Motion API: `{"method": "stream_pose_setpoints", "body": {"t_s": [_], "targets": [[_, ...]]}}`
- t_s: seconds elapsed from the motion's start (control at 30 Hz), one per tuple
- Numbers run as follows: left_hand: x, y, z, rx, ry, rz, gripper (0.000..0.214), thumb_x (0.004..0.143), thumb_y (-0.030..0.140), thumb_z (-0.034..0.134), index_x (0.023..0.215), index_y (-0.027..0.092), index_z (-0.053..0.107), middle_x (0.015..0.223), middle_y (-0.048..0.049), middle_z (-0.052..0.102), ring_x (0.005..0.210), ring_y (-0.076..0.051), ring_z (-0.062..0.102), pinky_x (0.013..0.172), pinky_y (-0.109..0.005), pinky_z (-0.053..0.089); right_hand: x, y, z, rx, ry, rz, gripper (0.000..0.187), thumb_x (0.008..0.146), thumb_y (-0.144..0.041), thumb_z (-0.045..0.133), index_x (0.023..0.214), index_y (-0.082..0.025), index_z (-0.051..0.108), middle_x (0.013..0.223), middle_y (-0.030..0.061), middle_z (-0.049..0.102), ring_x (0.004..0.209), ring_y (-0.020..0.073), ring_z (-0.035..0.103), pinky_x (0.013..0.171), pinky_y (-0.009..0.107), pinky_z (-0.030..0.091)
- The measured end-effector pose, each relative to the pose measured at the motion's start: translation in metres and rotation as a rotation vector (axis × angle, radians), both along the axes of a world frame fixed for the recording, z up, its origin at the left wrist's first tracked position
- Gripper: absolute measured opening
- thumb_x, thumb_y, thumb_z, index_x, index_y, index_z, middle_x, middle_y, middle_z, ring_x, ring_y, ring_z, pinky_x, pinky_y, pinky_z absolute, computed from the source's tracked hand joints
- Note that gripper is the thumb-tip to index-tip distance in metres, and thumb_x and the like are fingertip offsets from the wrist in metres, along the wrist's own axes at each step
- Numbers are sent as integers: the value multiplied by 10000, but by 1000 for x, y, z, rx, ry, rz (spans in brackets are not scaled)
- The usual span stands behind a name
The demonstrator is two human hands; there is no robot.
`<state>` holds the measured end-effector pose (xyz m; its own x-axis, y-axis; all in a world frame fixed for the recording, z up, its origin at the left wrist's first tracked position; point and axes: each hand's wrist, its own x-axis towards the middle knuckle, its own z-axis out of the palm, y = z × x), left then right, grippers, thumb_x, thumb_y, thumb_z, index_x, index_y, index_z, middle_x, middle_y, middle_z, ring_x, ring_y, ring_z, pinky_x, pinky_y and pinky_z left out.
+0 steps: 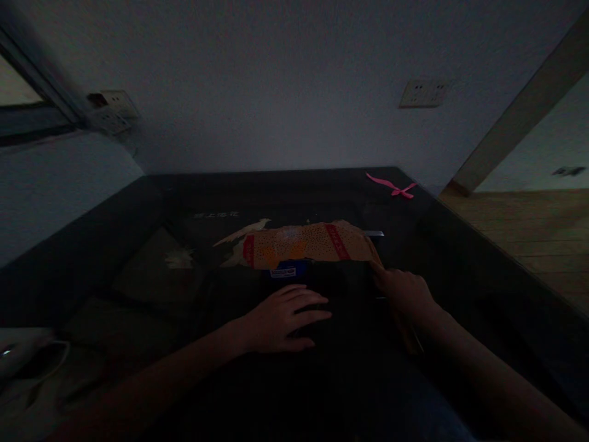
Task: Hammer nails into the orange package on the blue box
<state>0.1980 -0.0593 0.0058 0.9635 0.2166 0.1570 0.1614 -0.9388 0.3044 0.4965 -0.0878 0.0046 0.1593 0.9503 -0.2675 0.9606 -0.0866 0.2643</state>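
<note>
The picture is very dark. A torn piece of cardboard packaging (pixel 313 242) lies in the middle of the dark table, with dots, red stripes and ragged edges. Below it shows a blue label (pixel 289 270) on something black whose outline is lost in shadow. My left hand (pixel 289 319) rests over this black area, fingers spread, palm down, gripping nothing. At the cardboard's right end my right hand (pixel 407 291) is closed around its brown edge, which runs down past the fingers. A thin shiny strip (pixel 375 233) sticks out just beyond the cardboard's upper right corner.
A pink ribbon (pixel 396 187) lies at the table's back right. A white object (pixel 27 350) with a loop stands at the left edge. Behind the dark table (pixel 276 184) rises a wall with sockets (pixel 423 94). Wooden floor (pixel 538 221) shows at right.
</note>
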Motion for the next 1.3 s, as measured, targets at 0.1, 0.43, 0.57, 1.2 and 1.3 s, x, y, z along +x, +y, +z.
{"method": "stream_pose_setpoints", "body": {"t_s": [0.1,0.43,0.57,1.2,1.3], "targets": [[-6,13,26,85,-83,139,401,950,354,430,1341,287,489,1355,-63,549,1252,-222,490,1097,-441,340,-1,-2,2,-12,-7,15,406,997,-336,481,1373,-187,464,1011,64,704,791,192,709,695,387,593],[-16,87,29,153,166,611,872,778,697,543,1489,293,240,1540,-129,286,1394,-359,275,1110,-583,204,-9,-17,17,-15,-3,27,436,1003,-266,439,1431,-186,424,959,124,737,800,274,738,637,417,581],[-12,82,32,161,159,607,831,786,678,550,1474,302,279,1487,-106,374,1346,-332,348,1090,-513,275,-30,-38,31,9,127,225,374,967,-259,475,1332,-209,537,1159,188,669,967,329,698,659,406,568],[15,37,33,148,115,579,869,759,778,456,1459,281,322,1489,-126,375,1359,-336,331,1122,-547,205,-68,-53,-13,26,455,717,170,896,-57,526,955,-146,658,920,77,703,682,195,684,538,274,486],[16,38,31,146,92,598,827,798,749,433,1451,248,344,1474,-135,395,1351,-333,343,1120,-543,214,-67,-52,-17,55,432,712,185,903,-47,503,952,-145,653,933,88,698,694,200,684,549,278,495]]}}
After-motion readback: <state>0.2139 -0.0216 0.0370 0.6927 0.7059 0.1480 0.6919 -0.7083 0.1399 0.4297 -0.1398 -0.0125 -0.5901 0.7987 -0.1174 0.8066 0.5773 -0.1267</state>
